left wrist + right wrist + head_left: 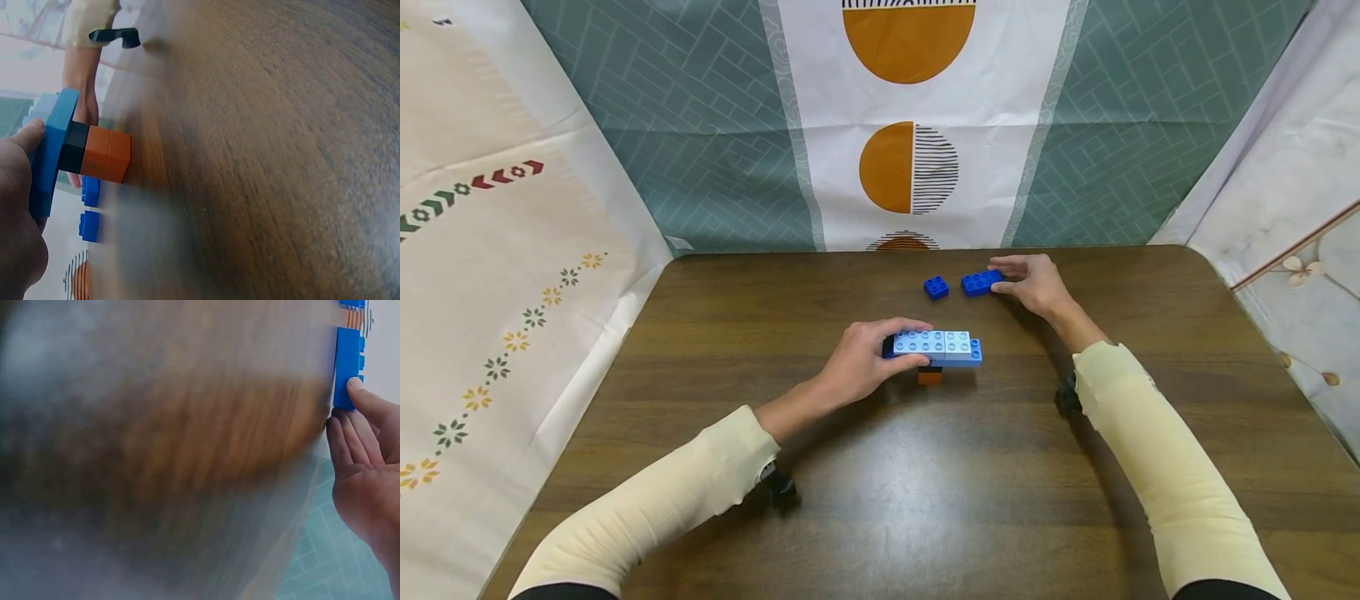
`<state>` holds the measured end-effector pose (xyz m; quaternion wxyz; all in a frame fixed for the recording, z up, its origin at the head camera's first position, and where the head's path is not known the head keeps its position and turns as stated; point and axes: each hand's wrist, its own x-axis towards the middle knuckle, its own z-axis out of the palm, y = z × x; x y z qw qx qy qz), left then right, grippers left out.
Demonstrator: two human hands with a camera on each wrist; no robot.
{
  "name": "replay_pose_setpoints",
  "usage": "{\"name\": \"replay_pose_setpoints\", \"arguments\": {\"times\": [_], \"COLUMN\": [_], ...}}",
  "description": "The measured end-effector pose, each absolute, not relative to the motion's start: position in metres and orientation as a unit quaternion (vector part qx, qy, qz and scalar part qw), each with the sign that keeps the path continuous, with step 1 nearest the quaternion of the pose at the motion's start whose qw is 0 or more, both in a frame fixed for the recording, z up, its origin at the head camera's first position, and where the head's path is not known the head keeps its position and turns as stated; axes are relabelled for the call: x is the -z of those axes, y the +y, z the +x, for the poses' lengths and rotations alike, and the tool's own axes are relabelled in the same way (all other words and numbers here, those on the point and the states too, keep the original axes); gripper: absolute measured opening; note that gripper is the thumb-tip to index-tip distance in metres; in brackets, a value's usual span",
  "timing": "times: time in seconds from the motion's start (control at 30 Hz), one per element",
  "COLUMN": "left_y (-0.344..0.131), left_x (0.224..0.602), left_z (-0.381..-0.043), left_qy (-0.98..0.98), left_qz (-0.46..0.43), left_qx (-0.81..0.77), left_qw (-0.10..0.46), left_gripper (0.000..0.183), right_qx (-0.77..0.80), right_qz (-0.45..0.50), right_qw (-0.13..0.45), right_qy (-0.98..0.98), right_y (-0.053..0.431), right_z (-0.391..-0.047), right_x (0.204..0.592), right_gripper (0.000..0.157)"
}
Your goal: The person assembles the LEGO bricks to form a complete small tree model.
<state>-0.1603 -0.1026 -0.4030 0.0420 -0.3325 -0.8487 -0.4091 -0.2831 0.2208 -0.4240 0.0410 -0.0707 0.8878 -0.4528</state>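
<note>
A built brick model stands on the table, with light blue bricks (931,342) on top of a wider blue layer (958,362). Below that layer are a black brick (74,147) and orange bricks (107,154) that form a narrow stem. My left hand (868,354) grips the model's left end between thumb and fingers. At the back of the table, my right hand (1033,283) pinches the right end of a long blue brick (979,283), thumb on the near side. The right fingertips are partly hidden behind that brick in the head view.
A smaller blue brick (936,288) lies left of the long one, near the table's back edge. The brown wooden table (895,500) reaches back to a patterned cloth (722,125). Cloths also hang on the left and right sides.
</note>
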Motion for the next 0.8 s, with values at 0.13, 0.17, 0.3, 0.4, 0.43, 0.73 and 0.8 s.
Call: {"name": "replay_pose_setpoints", "arguments": {"times": [0.13,0.17,0.3,0.4,0.43,0.73,0.8], "left_y": [-0.103,-0.103,-0.103,-0.103,-0.102,-0.103,-0.103], "left_x": [0.403,0.403,0.402,0.402,0.402,0.403,0.404], "left_z": [-0.160,-0.160,-0.160,-0.160,-0.160,-0.161,-0.161], "left_qy": [-0.850,-0.850,-0.849,-0.847,-0.846,-0.847,-0.847], "left_qz": [-0.332,-0.332,-0.331,-0.329,-0.329,-0.318,-0.318], "left_qx": [0.406,0.406,0.410,0.416,0.418,0.425,0.425], "left_qw": [0.042,0.042,0.038,0.035,0.034,0.029,0.032], "left_gripper": [0.042,0.042,0.041,0.041,0.041,0.042,0.042], "right_qx": [0.445,0.442,0.439,0.443,0.445,0.503,0.514], "right_qz": [-0.067,-0.067,-0.082,-0.100,-0.104,-0.136,-0.142], "right_qw": [0.023,0.018,-0.003,-0.020,-0.025,-0.026,-0.025], "right_qy": [0.893,0.894,0.895,0.891,0.889,0.853,0.845], "right_y": [0.222,0.223,0.222,0.221,0.221,0.208,0.203], "right_z": [-0.280,-0.279,-0.273,-0.266,-0.263,-0.237,-0.232], "right_x": [0.424,0.423,0.420,0.416,0.415,0.400,0.396], "right_gripper": [0.045,0.044,0.042,0.040,0.040,0.039,0.039]}}
